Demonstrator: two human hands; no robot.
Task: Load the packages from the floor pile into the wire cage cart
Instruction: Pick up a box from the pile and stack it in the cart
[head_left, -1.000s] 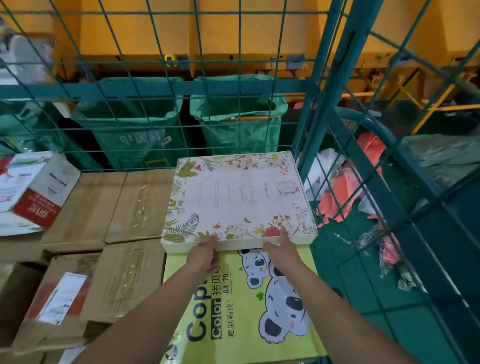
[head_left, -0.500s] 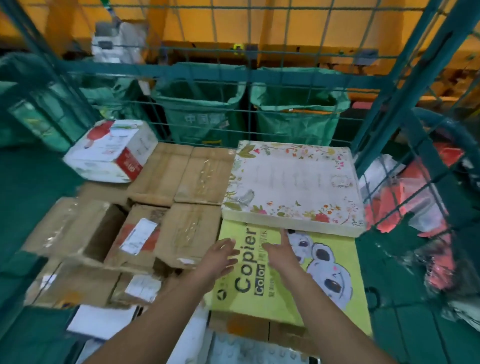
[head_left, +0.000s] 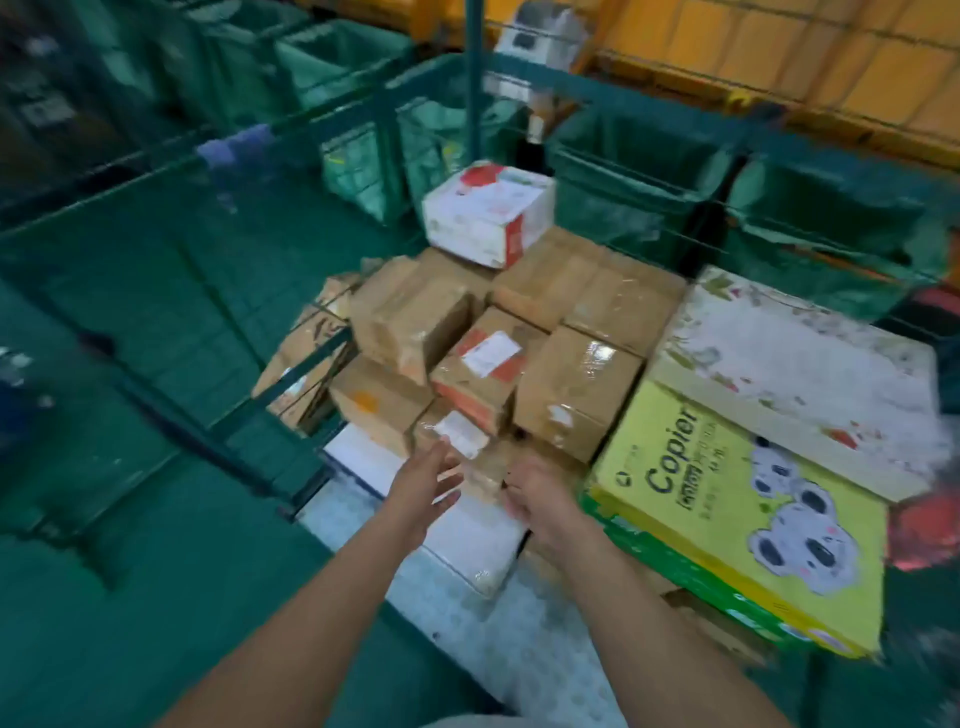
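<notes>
Both hands hold nothing: the left hand (head_left: 423, 480) is spread open, while the right hand (head_left: 540, 493) is too blurred to tell how its fingers lie. The step looks like a return trip; next comes another package from the floor. At two o'clock lies the copier box (head_left: 737, 525), the floral box (head_left: 810, 364) beyond, brown cartons (head_left: 576, 384) at twelve inside the cage (head_left: 384, 98).

Two bare forearms, no sleeves, bare hands, left (head_left: 423, 480), right (head_left: 540, 493)
</notes>
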